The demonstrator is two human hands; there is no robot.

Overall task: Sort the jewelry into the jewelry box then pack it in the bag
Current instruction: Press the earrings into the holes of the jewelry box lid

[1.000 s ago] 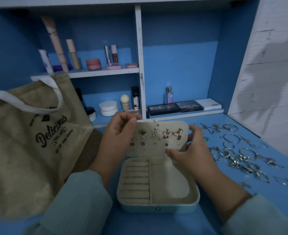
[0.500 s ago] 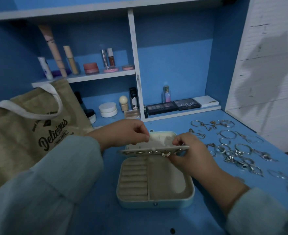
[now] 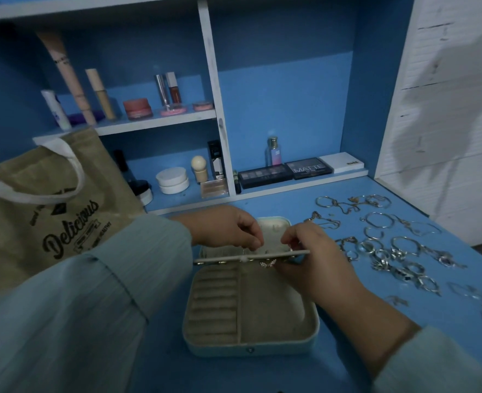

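Head view: open box (image 3: 251, 313) sits at the worktop's near edge, middle, ring rolls on its left side, an open compartment on its right. Over its far end the earring panel (image 3: 251, 254) is held flat, edge-on. Left hand (image 3: 228, 228) pinches the panel's top near the middle; right hand (image 3: 313, 259) pinches its right end, fingers by a small earring (image 3: 268, 263) hanging under it. Loose jewelry (image 3: 390, 245), rings and bangles, is spread along the right side. Bag (image 3: 44, 211) stands at the left edge. Cosmetics (image 3: 137, 107) line the back shelves.
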